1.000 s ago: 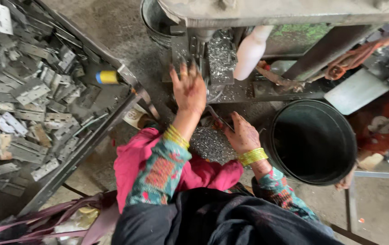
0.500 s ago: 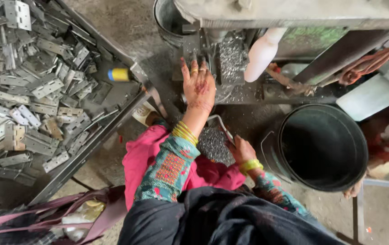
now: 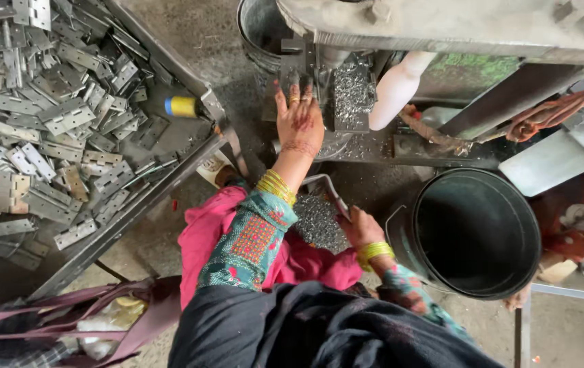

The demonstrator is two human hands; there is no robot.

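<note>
Machine: grey metal body [image 3: 442, 27] across the top of the view, flat-sided and scuffed, its lower front edge overhanging the work spot.
Tray of hinges: long shallow metal tray [image 3: 135, 204] at the left with a raised straight rim, heaped with flat, dull silver hinges [image 3: 53, 116], rectangular with punched holes, lying every which way; a small yellow and blue cylinder [image 3: 181, 106] lies among them.
Black bucket: round, smooth, dark inside [image 3: 476, 232], at the right just beside the right wrist; its rim leaves only a narrow gap to the pan.
Pale handle: smooth, white, rounded lever [image 3: 394, 92] slanting down from the machine, right of the raised hand.
Shavings on the machine bed: glittering, fine metal bits [image 3: 353, 92] piled beside the left fingers.
Small pan: shallow metal pan [image 3: 323, 215] on the lap, thin raised edge, filled with tiny grey metal pieces, grainy in look.
Left hand: [image 3: 299, 119] stretched forward, palm down, fingers spread and flat against the machine part under the overhang; gripping nothing that shows. Rings and yellow bangles worn.
Right hand: [image 3: 360, 228] low by the pan's right edge, fingers curled onto its rim, holding it.
Room: tight between tray rim, machine and bucket; bare gritty floor shows only in the middle strip.
</note>
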